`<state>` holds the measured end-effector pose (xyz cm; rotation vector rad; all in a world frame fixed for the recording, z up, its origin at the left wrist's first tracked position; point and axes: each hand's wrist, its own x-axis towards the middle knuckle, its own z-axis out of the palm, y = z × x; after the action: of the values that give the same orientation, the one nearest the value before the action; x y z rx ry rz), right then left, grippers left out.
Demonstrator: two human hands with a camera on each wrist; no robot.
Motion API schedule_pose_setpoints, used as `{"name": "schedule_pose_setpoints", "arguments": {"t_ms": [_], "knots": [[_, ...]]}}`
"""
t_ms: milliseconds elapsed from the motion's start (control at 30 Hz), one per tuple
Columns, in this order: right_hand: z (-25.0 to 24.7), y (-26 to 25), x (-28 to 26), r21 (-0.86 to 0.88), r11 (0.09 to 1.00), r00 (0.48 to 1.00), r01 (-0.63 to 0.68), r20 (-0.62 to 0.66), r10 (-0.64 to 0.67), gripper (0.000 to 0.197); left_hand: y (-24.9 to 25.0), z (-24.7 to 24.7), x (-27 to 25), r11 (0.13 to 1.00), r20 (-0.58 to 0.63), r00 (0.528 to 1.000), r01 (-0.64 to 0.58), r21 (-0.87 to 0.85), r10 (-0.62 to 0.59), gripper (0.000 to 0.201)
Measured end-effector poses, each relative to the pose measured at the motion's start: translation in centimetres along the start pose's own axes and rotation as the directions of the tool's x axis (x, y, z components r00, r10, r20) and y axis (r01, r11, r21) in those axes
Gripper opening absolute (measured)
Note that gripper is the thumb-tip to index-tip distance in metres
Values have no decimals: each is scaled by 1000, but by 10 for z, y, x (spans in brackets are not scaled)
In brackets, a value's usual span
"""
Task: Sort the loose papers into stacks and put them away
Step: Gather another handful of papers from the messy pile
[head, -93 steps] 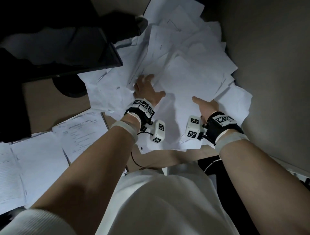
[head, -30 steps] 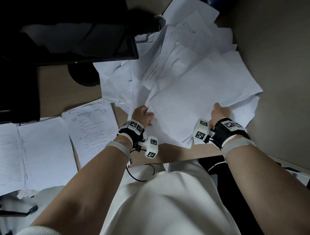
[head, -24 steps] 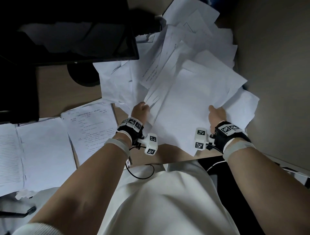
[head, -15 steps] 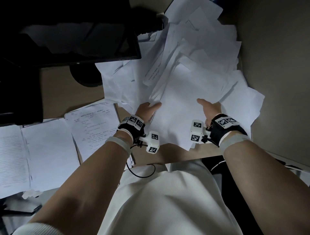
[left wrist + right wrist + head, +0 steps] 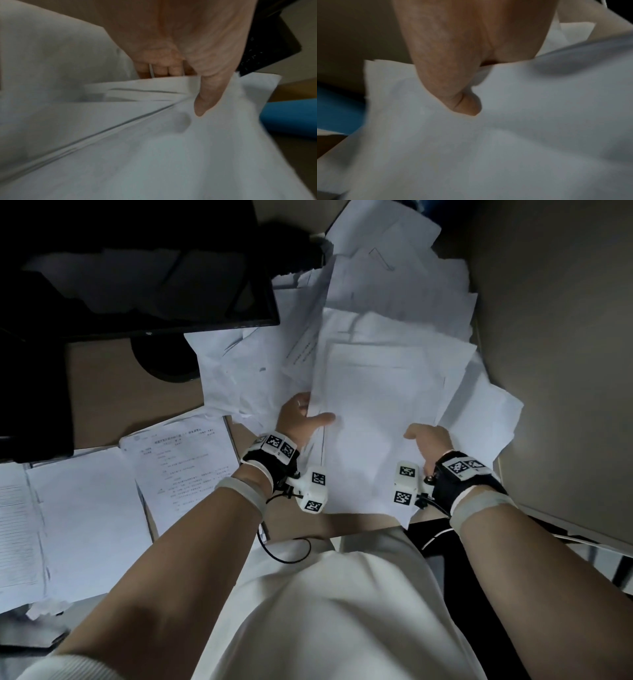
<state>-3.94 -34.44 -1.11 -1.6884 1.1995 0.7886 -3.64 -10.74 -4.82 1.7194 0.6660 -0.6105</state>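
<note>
A bundle of white sheets [image 5: 373, 419] lies on top of the loose paper heap [image 5: 394, 302] in front of me. My left hand [image 5: 303, 419] grips the bundle's left edge, thumb on top and fingers tucked under, as the left wrist view shows [image 5: 202, 102]. My right hand [image 5: 428, 440] grips the right edge the same way, thumb [image 5: 464, 102] pressed on the top sheet and fingers hidden beneath. The sheets [image 5: 154, 148] [image 5: 505, 148] fill both wrist views and look roughly squared up between the hands.
A dark monitor [image 5: 137, 268] on a round stand [image 5: 164, 361] stands at the left back. Sorted printed pages [image 5: 181, 470] and a plain stack [image 5: 78, 529] lie on the desk to the left. A grey partition wall [image 5: 555, 337] bounds the right side. Something blue [image 5: 288, 119] lies behind the papers.
Both hands pulled sheets off the heap toward me, lifted and shuffled them, then closed in on the sides. The bundle now sits more squared between them.
</note>
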Motion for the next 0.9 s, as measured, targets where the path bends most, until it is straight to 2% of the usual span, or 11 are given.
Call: {"name": "schedule_pose_setpoints", "arguments": {"t_ms": [67,167,200,267,333,433,533,700,767,867,900], "knots": [[-2,1,-6,60,997,998,56,-22,-54,45,11,4,-2,998,24,999,-44,43,43,54],[4,-13,-19,90,983,987,159,26,-161,25,34,17,-7,996,37,996,-88,28,87,47],[5,-19,-21,100,976,979,193,40,-198,33,41,19,-8,994,24,994,-110,15,110,44],[4,-20,-6,135,953,960,272,31,-278,64,53,21,-10,990,-41,990,-134,-31,133,34],[-4,-23,2,152,931,942,331,4,-336,75,65,18,-16,979,-96,984,-164,-121,153,25],[-15,-42,-38,177,902,917,394,-6,-400,54,80,12,-32,952,-163,967,-229,-205,197,24],[-20,-51,-66,227,845,870,484,-16,-494,23,90,10,-55,910,-247,939,-306,-279,240,29],[-21,-55,-104,321,723,765,612,-5,-645,21,102,-2,-100,866,-420,866,-409,-288,270,28],[-24,-57,-121,383,697,751,607,12,-660,17,108,-8,-119,843,-471,830,-461,-277,299,24],[-31,-62,-143,475,666,734,576,59,-676,25,117,-13,-145,807,-560,767,-526,-268,313,20],[-33,-63,-148,485,648,714,587,66,-697,16,120,-15,-152,798,-586,747,-542,-264,313,21]]}}
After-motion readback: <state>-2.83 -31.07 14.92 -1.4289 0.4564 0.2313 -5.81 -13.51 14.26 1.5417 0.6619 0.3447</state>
